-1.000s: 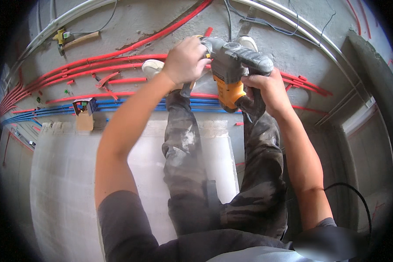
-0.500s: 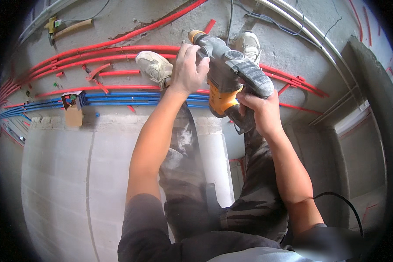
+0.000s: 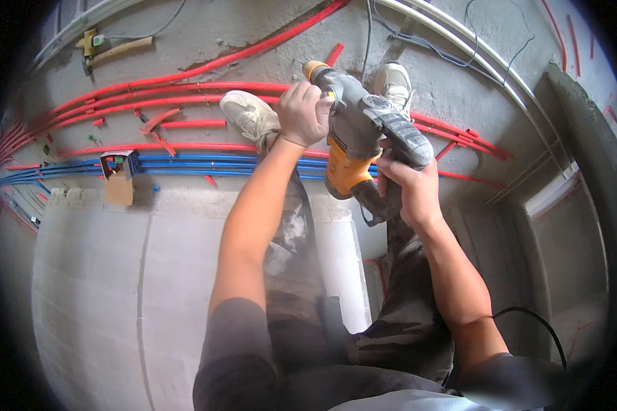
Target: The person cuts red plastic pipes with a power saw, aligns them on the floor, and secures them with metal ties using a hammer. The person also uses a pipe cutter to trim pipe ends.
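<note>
A dusty grey and yellow rotary hammer (image 3: 353, 127) hangs over the gap between my shoes, its chuck end pointing away and slightly left. My right hand (image 3: 415, 188) wraps round its rear handle; part of the grip is hidden behind my fingers. Against the tool's left side, just behind the chuck, my left hand (image 3: 303, 115) is closed, fingers curled and thumb bent. Whatever part of the tool it grips there is mostly covered by the hand. No bit shows clearly in the chuck (image 3: 313, 69).
Several red pipes (image 3: 192, 103) and blue pipes (image 3: 212, 164) run across the floor, passing under my shoes (image 3: 250, 118). At the left sits an open small box (image 3: 118, 179). A hammer (image 3: 89, 49) lies at the far left. White pipes (image 3: 504, 61) curve along the right; a black cable (image 3: 538, 315) loops beside my right forearm.
My left hand's fingers have curled in and its thumb has come down against the tool's side. The right hand keeps its hold. The whole view has shifted slightly.
</note>
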### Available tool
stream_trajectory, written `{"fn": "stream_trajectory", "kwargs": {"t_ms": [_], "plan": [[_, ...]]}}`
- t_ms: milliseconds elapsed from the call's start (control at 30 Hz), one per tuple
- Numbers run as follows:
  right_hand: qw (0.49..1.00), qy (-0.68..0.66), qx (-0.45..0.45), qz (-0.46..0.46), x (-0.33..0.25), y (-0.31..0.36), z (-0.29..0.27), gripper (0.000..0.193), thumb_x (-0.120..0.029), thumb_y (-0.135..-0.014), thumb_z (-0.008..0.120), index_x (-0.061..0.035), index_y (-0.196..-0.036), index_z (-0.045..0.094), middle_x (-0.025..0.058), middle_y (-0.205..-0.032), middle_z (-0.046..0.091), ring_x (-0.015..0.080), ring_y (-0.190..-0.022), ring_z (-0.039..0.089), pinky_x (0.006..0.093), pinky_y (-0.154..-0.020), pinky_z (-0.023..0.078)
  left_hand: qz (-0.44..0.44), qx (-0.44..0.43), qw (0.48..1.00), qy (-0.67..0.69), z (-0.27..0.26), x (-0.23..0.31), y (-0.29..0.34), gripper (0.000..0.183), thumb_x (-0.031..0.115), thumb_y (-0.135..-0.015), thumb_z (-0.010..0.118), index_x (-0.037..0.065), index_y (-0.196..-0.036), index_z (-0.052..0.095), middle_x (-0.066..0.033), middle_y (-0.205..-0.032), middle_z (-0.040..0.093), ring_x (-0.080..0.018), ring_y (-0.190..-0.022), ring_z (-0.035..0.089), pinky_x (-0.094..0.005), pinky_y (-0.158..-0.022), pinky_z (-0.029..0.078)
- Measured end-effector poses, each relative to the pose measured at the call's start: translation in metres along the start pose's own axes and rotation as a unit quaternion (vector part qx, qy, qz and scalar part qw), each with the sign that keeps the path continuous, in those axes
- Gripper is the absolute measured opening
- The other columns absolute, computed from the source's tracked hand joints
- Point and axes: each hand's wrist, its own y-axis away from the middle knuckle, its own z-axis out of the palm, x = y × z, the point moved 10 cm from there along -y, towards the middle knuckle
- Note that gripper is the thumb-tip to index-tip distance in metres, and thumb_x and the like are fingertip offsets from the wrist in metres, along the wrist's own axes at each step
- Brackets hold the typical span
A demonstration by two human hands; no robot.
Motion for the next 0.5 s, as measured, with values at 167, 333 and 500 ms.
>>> {"fn": "stream_trajectory", "kwargs": {"t_ms": [167,333,500], "plan": [[1.000,-0.013,-0.001,0.014,0.008,0.005,-0.001,0.023,0.000,-0.088,0.073,0.0032,-0.111,0.070,0.0052,-0.078,0.066,0.0138,-0.056,0.061,0.0305,-0.053,0.049,-0.059,0.015,0.996,0.064,-0.026,0.022,-0.008,0.033,0.032,-0.104,0.065,-0.001,-0.101,0.067,-0.0184,-0.096,0.063,-0.0424,-0.093,0.061,-0.0518,-0.081,0.050],[0.999,0.036,-0.026,0.021,0.015,0.011,0.010,0.026,-0.001,-0.086,0.076,0.0026,-0.111,0.070,0.0024,-0.076,0.067,0.0116,-0.059,0.061,0.0299,-0.056,0.049,-0.060,0.036,0.998,0.001,-0.022,0.021,0.004,0.040,0.037,-0.106,0.063,-0.002,-0.108,0.066,-0.0179,-0.097,0.064,-0.0416,-0.092,0.061,-0.0512,-0.080,0.051],[0.999,0.022,-0.020,0.031,0.023,0.005,-0.006,0.024,-0.001,-0.086,0.076,0.0027,-0.109,0.071,0.0033,-0.076,0.067,0.0127,-0.059,0.062,0.0302,-0.057,0.049,0.036,0.037,0.999,-0.017,-0.023,0.025,-0.003,0.037,0.038,-0.104,0.066,0.003,-0.092,0.065,-0.0137,-0.084,0.059,-0.0361,-0.080,0.060,-0.0470,-0.071,0.050]]}}
